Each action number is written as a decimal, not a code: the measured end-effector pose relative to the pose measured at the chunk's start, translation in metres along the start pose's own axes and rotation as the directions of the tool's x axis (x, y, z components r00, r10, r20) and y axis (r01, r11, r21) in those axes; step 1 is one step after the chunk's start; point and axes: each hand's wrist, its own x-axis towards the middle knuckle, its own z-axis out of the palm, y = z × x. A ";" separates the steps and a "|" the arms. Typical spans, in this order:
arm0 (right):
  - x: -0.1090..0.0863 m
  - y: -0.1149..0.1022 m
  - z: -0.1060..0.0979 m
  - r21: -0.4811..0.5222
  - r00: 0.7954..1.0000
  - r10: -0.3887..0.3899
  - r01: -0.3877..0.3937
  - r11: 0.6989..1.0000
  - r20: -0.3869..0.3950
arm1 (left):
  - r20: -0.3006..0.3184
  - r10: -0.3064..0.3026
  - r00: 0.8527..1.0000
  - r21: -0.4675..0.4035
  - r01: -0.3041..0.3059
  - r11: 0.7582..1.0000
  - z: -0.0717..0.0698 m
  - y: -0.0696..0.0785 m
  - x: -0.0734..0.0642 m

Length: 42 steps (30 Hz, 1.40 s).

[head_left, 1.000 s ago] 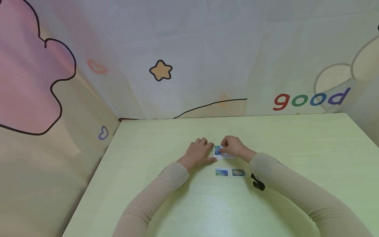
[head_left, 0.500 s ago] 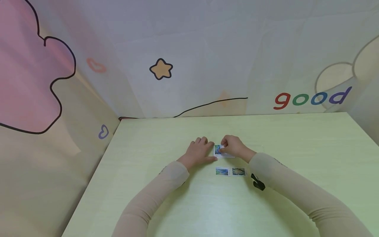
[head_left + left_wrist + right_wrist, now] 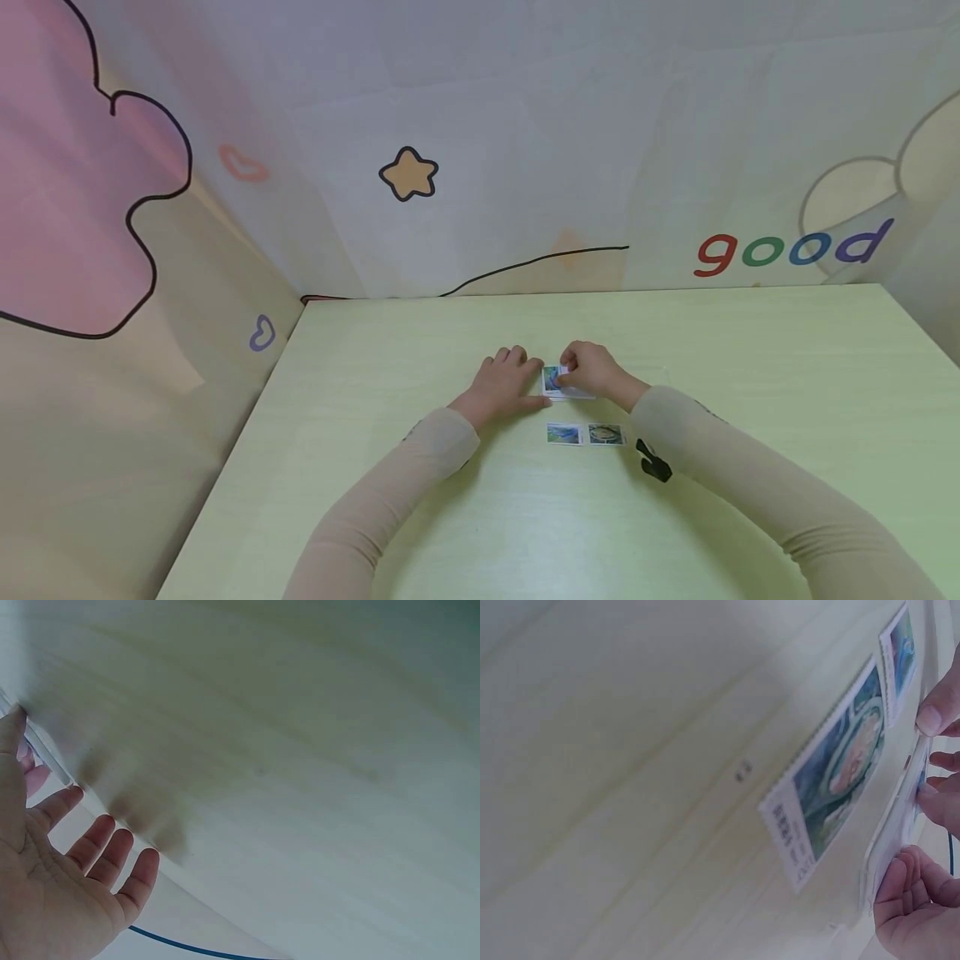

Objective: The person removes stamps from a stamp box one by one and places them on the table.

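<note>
Left hand (image 3: pixel 501 387): fingers spread apart, touching left end of white card (image 3: pixel 581 395). Right hand (image 3: pixel 592 371): curled at stamp (image 3: pixel 550 377) on card, honestly can't tell if pinching. Bluish stamp (image 3: pixel 564 433), brownish stamp (image 3: pixel 605 434) just this side.

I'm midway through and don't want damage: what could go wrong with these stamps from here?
The blue-green stamp under the right hand could crease or slip, since that hand covers part of it. The flat white piece beneath may shift if the left hand, at its edge, eases off. The right sleeve is close to the loose stamp with the oval design and might nudge it.
</note>
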 end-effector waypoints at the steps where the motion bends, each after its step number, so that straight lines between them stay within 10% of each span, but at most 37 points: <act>1: 0.000 0.000 0.000 -0.001 1.000 0.003 -0.003 1.000 -0.003 | 0.000 0.001 1.000 0.000 -0.001 1.000 0.000 0.000 0.000; 23: 0.004 0.005 -0.003 -0.009 0.998 -0.062 0.062 0.998 0.017 | 0.003 0.012 1.000 -0.009 -0.012 1.000 -0.002 -0.001 -0.001; 42: 0.017 -0.006 -0.014 0.007 0.991 0.094 -0.095 0.995 0.091 | 0.009 0.013 1.000 -0.002 -0.013 1.000 -0.005 0.000 -0.003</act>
